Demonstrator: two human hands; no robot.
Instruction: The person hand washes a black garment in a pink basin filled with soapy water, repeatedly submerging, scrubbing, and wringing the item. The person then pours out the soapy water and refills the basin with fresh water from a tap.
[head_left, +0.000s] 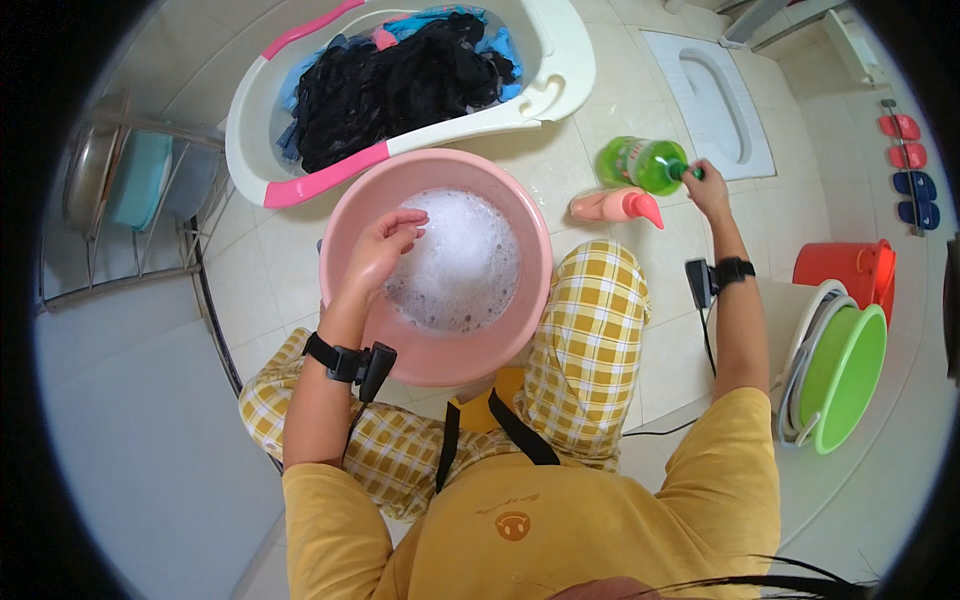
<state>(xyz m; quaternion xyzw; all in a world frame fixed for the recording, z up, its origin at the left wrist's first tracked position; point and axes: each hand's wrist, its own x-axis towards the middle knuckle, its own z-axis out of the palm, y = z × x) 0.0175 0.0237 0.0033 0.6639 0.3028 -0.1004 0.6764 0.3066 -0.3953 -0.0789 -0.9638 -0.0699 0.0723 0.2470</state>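
A pink plastic basin (442, 367) stands on the floor before me, between my knees, holding water topped with white suds (469, 255). Over its left side hovers my left hand (384, 249), empty, its fingers loosely bent and the thumb a little apart. Off to the right, my right hand (707, 189) grips the dark green top of a large bottle of green liquid (628, 161). That bottle looks tilted or lying over; its exact contact with the floor is unclear. Just nearer to me is a smaller pink pump bottle (607, 204), apart from my hand.
A white baby bathtub (465, 139) with pink grips holds wet black clothes (390, 86) and blue cloth. At right are stacked buckets (844, 382), a red bucket (832, 270) and a squat toilet (720, 112). A rack (142, 300) of basins is at left. A cable runs from each wrist device.
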